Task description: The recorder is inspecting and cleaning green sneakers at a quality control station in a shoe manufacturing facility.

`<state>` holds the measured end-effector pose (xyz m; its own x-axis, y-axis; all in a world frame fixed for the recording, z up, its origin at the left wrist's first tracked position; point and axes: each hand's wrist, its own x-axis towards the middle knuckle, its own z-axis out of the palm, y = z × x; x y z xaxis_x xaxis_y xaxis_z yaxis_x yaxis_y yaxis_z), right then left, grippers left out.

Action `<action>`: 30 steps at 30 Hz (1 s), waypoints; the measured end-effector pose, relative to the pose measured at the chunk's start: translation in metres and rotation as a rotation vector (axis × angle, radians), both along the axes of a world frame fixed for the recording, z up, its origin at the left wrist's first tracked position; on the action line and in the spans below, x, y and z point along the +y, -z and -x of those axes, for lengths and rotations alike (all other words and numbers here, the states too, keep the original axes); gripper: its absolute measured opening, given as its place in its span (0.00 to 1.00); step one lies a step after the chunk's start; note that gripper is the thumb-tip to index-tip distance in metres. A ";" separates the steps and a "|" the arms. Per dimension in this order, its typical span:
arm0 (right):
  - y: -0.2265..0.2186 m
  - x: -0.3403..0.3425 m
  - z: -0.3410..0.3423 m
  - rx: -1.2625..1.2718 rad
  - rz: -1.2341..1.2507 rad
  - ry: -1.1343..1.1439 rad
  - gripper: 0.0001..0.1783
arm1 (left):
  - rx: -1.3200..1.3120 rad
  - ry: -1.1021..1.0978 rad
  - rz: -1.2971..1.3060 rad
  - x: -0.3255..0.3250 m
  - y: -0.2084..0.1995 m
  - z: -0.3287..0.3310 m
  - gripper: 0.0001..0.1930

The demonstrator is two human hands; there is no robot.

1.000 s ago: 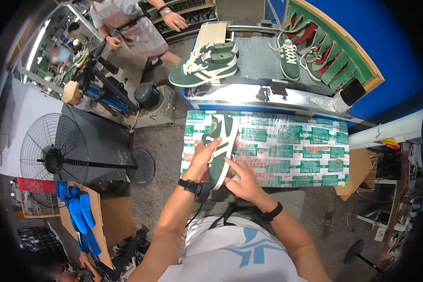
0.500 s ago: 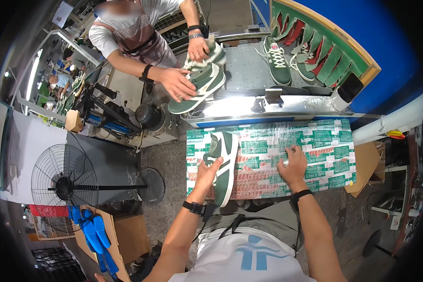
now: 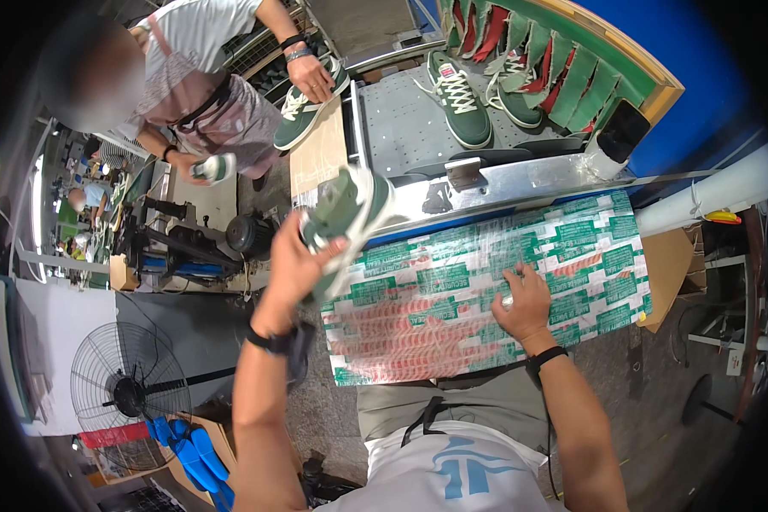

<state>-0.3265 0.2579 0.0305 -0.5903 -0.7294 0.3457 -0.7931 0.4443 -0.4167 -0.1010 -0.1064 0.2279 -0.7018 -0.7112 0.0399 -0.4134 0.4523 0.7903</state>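
Note:
My left hand (image 3: pixel 292 266) is closed round a green sneaker (image 3: pixel 337 205) with cream stripes and a white sole. It holds the sneaker tilted above the left end of a box covered in green, white and red printed tape (image 3: pixel 435 299); the sneaker is smeared by motion. At the right part of this box is my right hand (image 3: pixel 525 309), its fingers curled. A small shiny bit shows between its thumb and fingers, too small to name. Two more green sneakers, one in front (image 3: pixel 459 102) and one behind (image 3: pixel 514 94), stand on the grey perforated conveyor (image 3: pixel 392 111).
Across from me, a co-worker's hand (image 3: pixel 314 78) rests on a green sneaker (image 3: pixel 307 111) upon a brown board (image 3: pixel 320 166). Their other hand holds a partly seen shoe (image 3: pixel 218 168). Green and red fabric strips (image 3: pixel 572 81) curtain the machine opening. A fan (image 3: pixel 128 397) stands left.
My left hand has carried the sneaker left and away from me. My right hand remains at the box. The co-worker's hands have moved apart, each with a shoe. The view has shifted.

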 end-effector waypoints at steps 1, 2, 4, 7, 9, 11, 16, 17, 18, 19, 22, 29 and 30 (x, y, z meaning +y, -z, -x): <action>0.000 0.000 0.001 0.000 -0.009 -0.005 0.27 | 0.009 0.091 0.169 -0.033 -0.009 0.016 0.32; 0.001 -0.001 0.002 -0.001 -0.020 -0.009 0.27 | -0.081 0.092 0.172 -0.071 -0.012 0.038 0.33; 0.001 -0.001 0.003 0.024 -0.002 -0.010 0.27 | -0.160 0.148 0.247 -0.140 -0.005 0.075 0.36; 0.000 0.000 0.003 0.012 0.001 -0.005 0.27 | -0.441 0.159 0.361 -0.212 0.033 0.115 0.44; 0.000 0.000 0.004 -0.011 -0.021 0.011 0.27 | -0.360 0.198 0.350 -0.238 0.044 0.140 0.57; 0.000 0.000 0.004 -0.021 -0.024 0.009 0.27 | -0.695 0.147 0.639 -0.234 0.042 0.168 0.54; -0.001 0.000 0.007 -0.047 -0.044 0.005 0.27 | -0.134 0.183 0.480 -0.115 0.062 0.294 0.43; -0.001 0.001 0.007 -0.044 -0.021 -0.003 0.27 | -0.143 0.109 0.135 -0.091 0.073 0.324 0.41; -0.001 0.001 0.007 -0.048 -0.017 -0.003 0.28 | -0.184 0.085 0.099 -0.079 0.083 0.347 0.41; 0.000 0.001 0.007 -0.030 -0.012 -0.006 0.28 | -0.188 0.013 -0.161 -0.070 0.095 0.369 0.40; 0.001 0.002 0.008 -0.028 -0.026 0.004 0.26 | -0.025 -0.037 -0.405 -0.074 0.129 0.419 0.32; 0.003 0.003 0.007 0.026 0.026 0.015 0.25 | 0.086 -0.124 -0.534 -0.101 0.119 0.399 0.29; 0.003 0.003 0.007 0.008 0.010 0.013 0.26 | 0.076 -0.176 -0.621 -0.100 0.104 0.385 0.30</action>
<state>-0.3335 0.2608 0.0271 -0.5967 -0.7182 0.3578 -0.7906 0.4501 -0.4151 -0.4863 -0.2061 0.1234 -0.5845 -0.7218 -0.3707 -0.3719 -0.1677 0.9130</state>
